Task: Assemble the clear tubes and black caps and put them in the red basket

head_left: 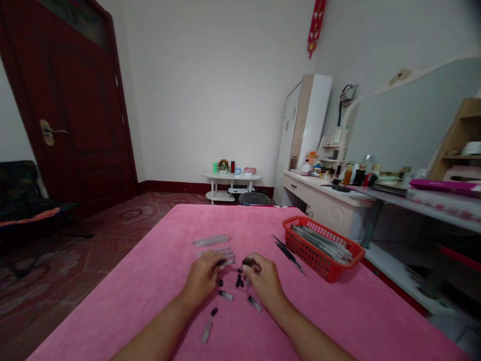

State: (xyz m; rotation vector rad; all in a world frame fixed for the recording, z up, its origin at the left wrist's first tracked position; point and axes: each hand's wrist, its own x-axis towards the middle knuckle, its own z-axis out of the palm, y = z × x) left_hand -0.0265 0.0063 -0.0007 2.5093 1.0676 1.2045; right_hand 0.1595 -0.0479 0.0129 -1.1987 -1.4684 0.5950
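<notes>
Both hands rest on a pink cloth-covered table [158, 281] among pen parts. My left hand [203, 278] has its fingers curled around a clear pen barrel [227, 261] near a small pile of clear barrels [212, 240]. My right hand [263, 278] is closed in a pinch on a small dark piece [248, 261]. Between and below the hands lie small black caps [239, 281] and short clear pieces [226, 295]. Another clear piece with a black cap [208, 326] lies nearer to me.
A red plastic basket [323, 271] with several pens stands at the right of the table, with thin black refills [287, 252] beside it. Beyond are a dressing table with a mirror [338, 193], a small white shelf [231, 183], a dark red door [75, 100] and a chair [22, 200].
</notes>
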